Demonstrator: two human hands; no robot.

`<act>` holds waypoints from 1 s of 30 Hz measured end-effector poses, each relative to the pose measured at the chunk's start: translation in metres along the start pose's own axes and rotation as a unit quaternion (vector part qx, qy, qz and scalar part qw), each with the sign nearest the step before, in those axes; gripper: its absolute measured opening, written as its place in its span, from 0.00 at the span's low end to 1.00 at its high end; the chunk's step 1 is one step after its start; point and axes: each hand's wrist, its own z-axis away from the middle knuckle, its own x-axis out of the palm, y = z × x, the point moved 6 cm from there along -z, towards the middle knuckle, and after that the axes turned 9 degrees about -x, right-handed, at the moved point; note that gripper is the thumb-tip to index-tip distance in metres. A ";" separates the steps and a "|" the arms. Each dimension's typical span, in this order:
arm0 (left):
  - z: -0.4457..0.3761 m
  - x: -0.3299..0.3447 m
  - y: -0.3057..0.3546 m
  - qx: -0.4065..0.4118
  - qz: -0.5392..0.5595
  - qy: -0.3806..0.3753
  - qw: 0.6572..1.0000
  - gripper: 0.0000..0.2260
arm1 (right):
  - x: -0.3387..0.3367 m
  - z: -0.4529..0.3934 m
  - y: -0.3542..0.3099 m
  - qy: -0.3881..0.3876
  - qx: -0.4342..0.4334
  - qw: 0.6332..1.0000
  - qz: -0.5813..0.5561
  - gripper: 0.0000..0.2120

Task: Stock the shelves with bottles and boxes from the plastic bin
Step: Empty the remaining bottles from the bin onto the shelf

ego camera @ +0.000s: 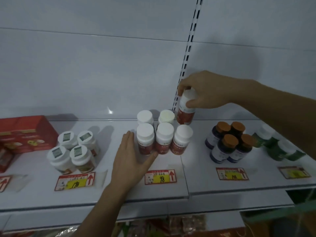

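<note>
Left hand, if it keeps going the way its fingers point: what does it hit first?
The left hand lies open, fingers pointing toward the shelf's back wall, alongside the red-label bottles. Its path looks free up to that wall, though depth is unclear.

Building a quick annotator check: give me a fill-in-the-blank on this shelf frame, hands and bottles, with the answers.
1. The right hand grips a red-labelled bottle by its white ____.
2. Beside the left hand, ____ red-labelled bottles stand on the shelf.
3. The dark bottles right of them have ____ caps.
4. The price tag below the group reads ____.

Answers: cap; five; orange; 98
</note>
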 end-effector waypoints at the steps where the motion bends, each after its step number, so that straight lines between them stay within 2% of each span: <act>1: -0.001 0.002 -0.002 -0.002 -0.024 0.004 1.000 0.37 | 0.006 -0.002 0.002 -0.011 0.006 1.000 -0.004 0.18; 6: -0.002 0.009 -0.003 0.000 -0.110 0.030 0.993 0.34 | 0.034 -0.011 0.007 -0.049 0.023 0.998 -0.027 0.18; 19: -0.003 0.010 -0.006 -0.024 -0.113 0.030 0.993 0.34 | 0.063 -0.019 0.006 -0.060 0.021 0.995 -0.081 0.17; 30: -0.005 0.013 -0.010 -0.038 -0.116 0.022 0.992 0.36 | 0.055 -0.014 0.011 -0.075 0.038 0.992 -0.092 0.20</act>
